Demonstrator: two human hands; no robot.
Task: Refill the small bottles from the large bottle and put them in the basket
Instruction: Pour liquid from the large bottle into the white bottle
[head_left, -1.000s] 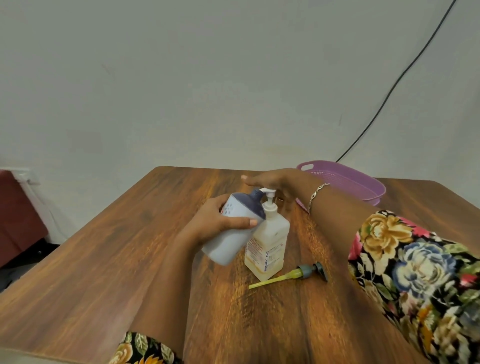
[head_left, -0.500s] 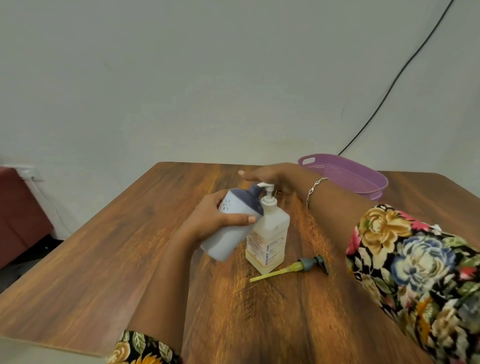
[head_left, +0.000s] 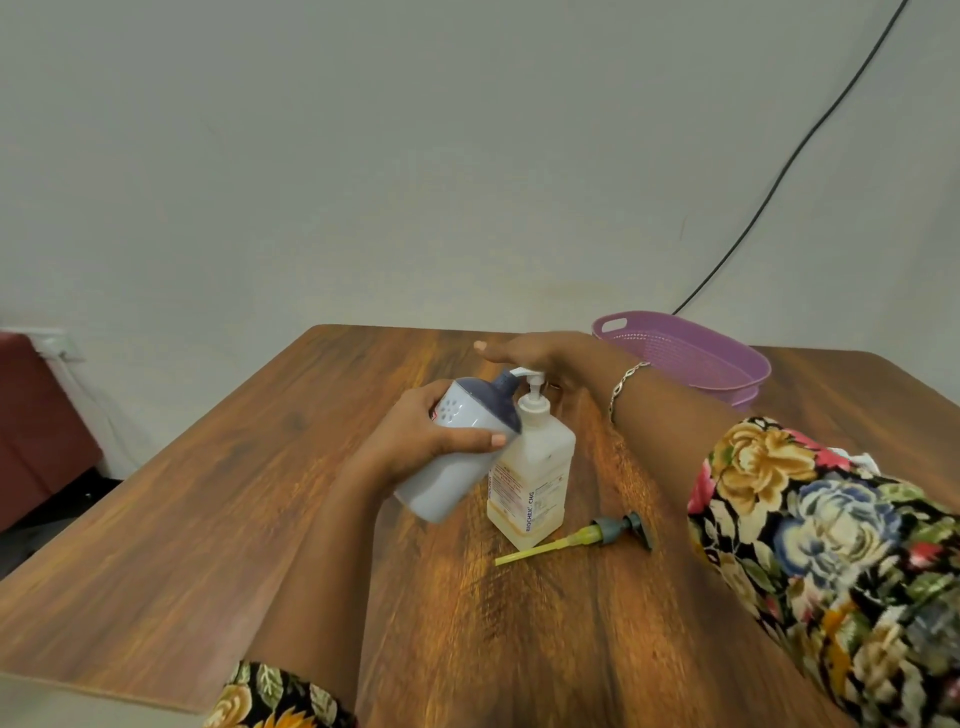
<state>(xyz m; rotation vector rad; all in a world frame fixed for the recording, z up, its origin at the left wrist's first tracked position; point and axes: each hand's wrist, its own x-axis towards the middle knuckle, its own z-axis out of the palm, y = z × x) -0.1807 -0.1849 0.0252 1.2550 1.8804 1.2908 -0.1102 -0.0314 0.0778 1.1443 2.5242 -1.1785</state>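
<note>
While the left hand (head_left: 415, 436) grips the small bottle (head_left: 452, 475) round its upper half, fingers and thumb curled about it, the right hand (head_left: 540, 356) lies flat and palm down over the large bottle (head_left: 540, 467), fingers straight and held together. Its palm sits on the white pump head (head_left: 530, 374) of that bottle; how hard it presses cannot be told. A thin silver bracelet (head_left: 626, 379) circles the right wrist, and both forearms come out of floral sleeves (head_left: 831, 545).

The small bottle is white with a dark blue top and is held off the desk (head_left: 208, 519), tilted so that its open neck points up and to the right. It touches the left side of the large bottle, and its neck meets the pump spout there.

The large bottle stands upright on the desk, square-shouldered and translucent, with pale yellow liquid inside and a printed label on its near face. Just to its right and slightly nearer the person lies a loose pump (head_left: 597, 535) on its side, grey head to the right, yellow-green tube pointing left, the tube's tip near the bottle's base.

Well beyond the large bottle and to its right, at the desk's far edge, sits the purple basket (head_left: 743, 392), partly hidden behind the right forearm. Above the basket a black cable (head_left: 779, 171) runs up the pale wall. Far to the left of the large bottle, past the desk's edge, stands dark red furniture (head_left: 36, 415).
</note>
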